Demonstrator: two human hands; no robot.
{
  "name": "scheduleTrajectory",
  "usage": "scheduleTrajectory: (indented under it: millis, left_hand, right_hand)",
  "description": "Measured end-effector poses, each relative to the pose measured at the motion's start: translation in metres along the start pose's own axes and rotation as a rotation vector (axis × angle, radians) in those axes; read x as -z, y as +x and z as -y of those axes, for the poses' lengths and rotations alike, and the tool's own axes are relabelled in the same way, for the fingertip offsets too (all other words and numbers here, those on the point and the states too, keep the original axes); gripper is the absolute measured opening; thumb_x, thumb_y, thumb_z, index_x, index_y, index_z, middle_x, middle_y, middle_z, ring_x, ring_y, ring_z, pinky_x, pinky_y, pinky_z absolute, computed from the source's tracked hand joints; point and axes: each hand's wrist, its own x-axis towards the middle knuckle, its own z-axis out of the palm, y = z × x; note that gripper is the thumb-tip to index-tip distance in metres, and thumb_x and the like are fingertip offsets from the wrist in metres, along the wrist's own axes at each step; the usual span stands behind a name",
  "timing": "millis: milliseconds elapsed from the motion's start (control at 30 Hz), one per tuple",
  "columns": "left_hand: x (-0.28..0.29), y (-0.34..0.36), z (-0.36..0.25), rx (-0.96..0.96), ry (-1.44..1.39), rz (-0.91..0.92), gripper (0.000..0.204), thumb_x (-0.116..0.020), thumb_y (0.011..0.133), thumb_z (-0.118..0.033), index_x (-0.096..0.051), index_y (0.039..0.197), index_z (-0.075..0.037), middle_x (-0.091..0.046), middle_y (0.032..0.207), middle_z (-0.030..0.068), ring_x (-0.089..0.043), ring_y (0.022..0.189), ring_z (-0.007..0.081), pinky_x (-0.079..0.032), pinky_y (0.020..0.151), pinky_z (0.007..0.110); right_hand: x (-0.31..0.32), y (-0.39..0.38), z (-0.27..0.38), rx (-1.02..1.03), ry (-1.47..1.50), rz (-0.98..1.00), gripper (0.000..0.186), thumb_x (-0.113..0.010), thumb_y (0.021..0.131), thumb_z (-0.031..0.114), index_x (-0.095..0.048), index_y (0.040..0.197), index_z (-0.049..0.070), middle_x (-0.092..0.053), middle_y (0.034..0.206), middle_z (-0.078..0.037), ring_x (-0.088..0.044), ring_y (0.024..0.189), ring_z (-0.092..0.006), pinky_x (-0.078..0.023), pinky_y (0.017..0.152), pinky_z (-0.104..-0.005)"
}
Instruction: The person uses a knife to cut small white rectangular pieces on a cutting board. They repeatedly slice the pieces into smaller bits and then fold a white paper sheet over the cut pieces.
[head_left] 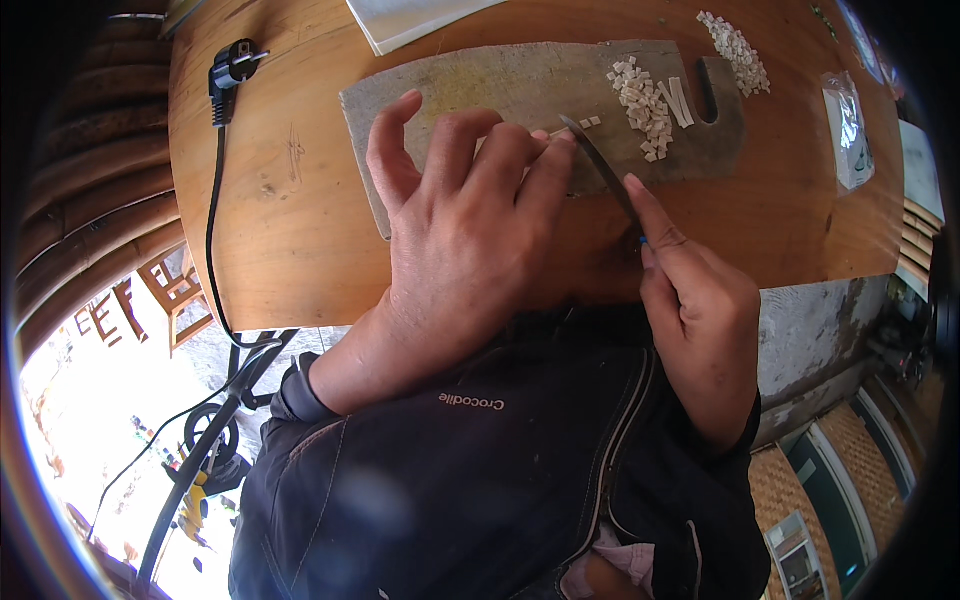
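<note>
A worn wooden cutting board point(540, 75) with a slot at its right end lies on the table. My left hand point(465, 225) is over it, fingers bent, the fingertips pinning a thin pale strip point(562, 132) that they mostly hide. My right hand point(705, 315) grips a knife point(604, 168), its forefinger stretched along the back of the narrow dark blade. The blade's tip meets the strip right beside my left fingertips. A few small cut pieces point(591, 122) lie just beyond the tip. Farther right are a heap of small pale pieces point(642, 108) and several uncut strips point(678, 102).
A second heap of pale pieces point(737, 55) sits on the wooden table point(800, 215) past the board. A clear plastic packet point(848, 135) lies at the right edge. Sheets of paper point(410, 20) are at the back. A black plug point(232, 72) trails its cord off the left side.
</note>
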Motion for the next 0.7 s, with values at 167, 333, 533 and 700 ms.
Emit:
scheduleTrajectory:
  millis: [167,333,533,700]
  left_hand:
    - [-0.0025,0.0001,0.0012,-0.010,-0.002,-0.023,0.034,-0.073,0.083,-0.008,-0.076,0.115,-0.018,-0.063,0.094,-0.0038,-0.062,0.106,0.0179,-0.030,0.113,0.052]
    - [-0.0002,-0.0001,0.0005,-0.003,0.010,-0.022,0.034,-0.074,0.082,-0.008,-0.077,0.114,-0.018,-0.065,0.097,-0.0047,-0.061,0.106,0.0175,-0.030,0.113,0.051]
    - [0.0037,-0.0021,0.0006,0.045,-0.010,0.016,0.038,-0.076,0.080,-0.008,-0.078,0.115,-0.022,-0.069,0.105,-0.0081,-0.059,0.109,0.0174,-0.030,0.113,0.050]
    - [0.0021,-0.0034,0.0021,0.046,-0.008,0.007,0.037,-0.077,0.080,-0.008,-0.078,0.114,-0.022,-0.069,0.105,-0.0092,-0.059,0.108,0.0171,-0.030,0.113,0.050]
  right_hand:
    - [-0.0007,-0.0006,-0.0045,0.071,-0.062,-0.012,0.067,-0.068,0.082,-0.008,-0.061,0.146,0.009,-0.053,0.073,-0.013,-0.060,0.061,-0.0277,-0.051,0.059,-0.0412]
    - [0.0023,0.0031,-0.0033,0.077,-0.069,0.029,0.069,-0.069,0.082,-0.007,-0.059,0.148,0.011,-0.053,0.073,-0.013,-0.060,0.062,-0.0281,-0.052,0.061,-0.0420]
    - [-0.0037,-0.0005,-0.0021,-0.010,-0.009,-0.025,0.063,-0.061,0.089,-0.013,-0.061,0.147,0.012,-0.062,0.081,-0.019,-0.064,0.067,-0.0212,-0.054,0.068,-0.0360]
    - [0.0036,0.0007,0.0023,-0.095,0.044,-0.003,0.061,-0.062,0.089,-0.013,-0.063,0.145,0.013,-0.061,0.077,-0.018,-0.057,0.063,-0.0167,-0.051,0.066,-0.0311]
